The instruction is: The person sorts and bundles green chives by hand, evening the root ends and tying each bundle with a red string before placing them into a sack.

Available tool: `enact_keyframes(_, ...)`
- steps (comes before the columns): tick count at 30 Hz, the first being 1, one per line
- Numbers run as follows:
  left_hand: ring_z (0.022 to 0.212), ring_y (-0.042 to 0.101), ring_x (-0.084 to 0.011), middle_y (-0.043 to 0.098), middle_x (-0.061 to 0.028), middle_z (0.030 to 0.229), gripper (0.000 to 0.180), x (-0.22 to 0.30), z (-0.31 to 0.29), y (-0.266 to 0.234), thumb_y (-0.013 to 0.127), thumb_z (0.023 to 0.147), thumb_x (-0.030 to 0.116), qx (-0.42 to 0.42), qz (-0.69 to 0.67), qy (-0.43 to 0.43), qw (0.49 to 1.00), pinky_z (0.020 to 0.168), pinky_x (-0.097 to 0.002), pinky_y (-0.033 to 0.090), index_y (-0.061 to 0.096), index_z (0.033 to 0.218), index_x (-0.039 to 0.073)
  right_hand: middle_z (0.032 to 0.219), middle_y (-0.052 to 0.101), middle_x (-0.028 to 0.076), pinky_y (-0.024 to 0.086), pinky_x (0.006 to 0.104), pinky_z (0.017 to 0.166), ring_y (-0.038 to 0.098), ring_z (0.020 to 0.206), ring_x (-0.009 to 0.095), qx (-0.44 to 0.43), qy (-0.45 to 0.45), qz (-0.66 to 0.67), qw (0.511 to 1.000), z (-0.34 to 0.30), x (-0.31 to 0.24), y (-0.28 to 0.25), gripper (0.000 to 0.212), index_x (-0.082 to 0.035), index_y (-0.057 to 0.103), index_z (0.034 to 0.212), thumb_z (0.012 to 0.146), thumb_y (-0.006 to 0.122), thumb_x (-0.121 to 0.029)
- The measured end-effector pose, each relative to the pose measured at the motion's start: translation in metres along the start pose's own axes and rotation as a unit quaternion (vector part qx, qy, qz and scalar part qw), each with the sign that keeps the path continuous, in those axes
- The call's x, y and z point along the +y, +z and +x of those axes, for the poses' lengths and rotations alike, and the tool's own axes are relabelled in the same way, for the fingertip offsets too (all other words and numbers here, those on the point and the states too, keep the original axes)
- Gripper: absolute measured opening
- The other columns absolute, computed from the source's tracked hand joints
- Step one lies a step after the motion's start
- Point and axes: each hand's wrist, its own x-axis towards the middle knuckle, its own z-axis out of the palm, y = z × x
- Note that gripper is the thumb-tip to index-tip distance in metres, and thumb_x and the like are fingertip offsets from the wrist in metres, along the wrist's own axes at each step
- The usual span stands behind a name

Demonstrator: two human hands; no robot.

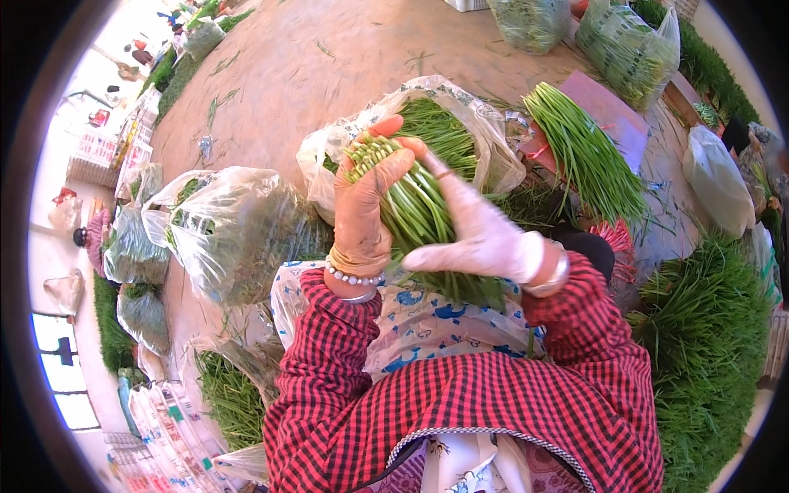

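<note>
Red-and-black checked cloth is seen nearest the camera, worn across the chest and down both arms. Beyond it, the lap is covered by a pale plastic sheet printed with blue shapes.

Above this sheet, a thick bundle of green stalks is held up between the two hands, its pale ends gathered at the upper left and its leafy part hung toward the lap. Around the bundle, near those ends, the left hand is closed; it is covered by a tan-orange glove, and a beaded bracelet is worn at the wrist. By the white-gloved right hand, the bundle's right side is flanked, with the thumb spread wide from the fingers; whether any weight is borne by it cannot be told. A thin brownish band is seen across its fingers, and a silver bangle is worn behind it.

Just beyond the hands, more greens are held in an open clear bag. To the right, a loose bunch is laid partly over a pinkish board, near a cluster of red strips. Nearer, a large heap of greens is spread. To the left, a filled plastic bag is set on the brown floor.
</note>
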Motion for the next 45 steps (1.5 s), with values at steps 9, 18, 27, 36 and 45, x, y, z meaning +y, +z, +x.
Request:
enact_keyframes(9,0.14,0.043,-0.0295,0.044,-0.0143,0.153,0.061,-0.024,0.001,0.002,0.059,0.099,0.044,-0.018,-0.188,-0.005,0.982,0.116,-0.0473,0.036,0.049,0.143,0.004,0.157,0.033,0.01,0.024,0.0369,0.121,0.029,0.147,0.021,0.051,0.123,0.18,0.975,-0.008,0.036,0.008,0.12,-0.004,0.013,0.16,0.072,0.092,-0.022)
enact_keyframes(18,0.142,0.041,-0.0289,0.046,-0.0184,0.15,0.063,-0.051,0.008,0.001,0.068,0.094,0.026,-0.037,-0.183,-0.025,0.982,0.121,-0.0406,0.027,0.044,0.146,-0.001,0.108,0.065,0.006,0.055,0.0343,0.083,0.066,0.09,0.021,0.135,0.266,0.401,0.866,-0.052,0.049,-0.033,0.071,-0.004,0.048,0.143,0.082,0.07,-0.034)
enact_keyframes(27,0.135,0.05,-0.0271,0.045,-0.0173,0.152,0.1,-0.05,0.02,-0.02,0.082,0.079,0.031,-0.255,-0.034,-0.178,0.95,0.114,-0.0404,0.04,0.027,0.158,0.005,0.112,0.068,0.021,0.059,0.0399,0.086,0.071,0.094,0.028,-0.047,0.348,0.503,0.79,-0.061,0.038,-0.012,0.081,0.003,0.051,0.137,0.078,0.075,-0.047)
enact_keyframes(36,0.091,0.065,-0.0138,0.069,-0.0029,0.099,0.071,-0.014,0.026,-0.018,0.077,0.08,0.008,-0.192,0.132,-0.169,0.958,0.089,-0.0277,0.051,0.048,0.144,-0.001,0.139,0.055,0.016,0.049,0.0342,0.102,0.057,0.123,0.021,-0.017,0.138,0.092,0.986,-0.011,0.036,-0.064,0.056,0.004,0.045,0.14,0.099,0.065,-0.028)
enact_keyframes(45,0.087,0.065,-0.0156,0.069,-0.0029,0.096,0.053,-0.034,0.026,0.019,0.07,0.09,0.01,-0.151,0.226,0.153,0.95,0.082,-0.0297,0.053,0.053,0.14,0.003,0.134,0.055,0.025,0.03,0.0545,0.114,0.05,0.13,0.041,0.093,-0.16,-0.445,0.876,0.062,-0.011,-0.027,0.068,-0.001,0.054,0.135,0.091,0.063,-0.053)
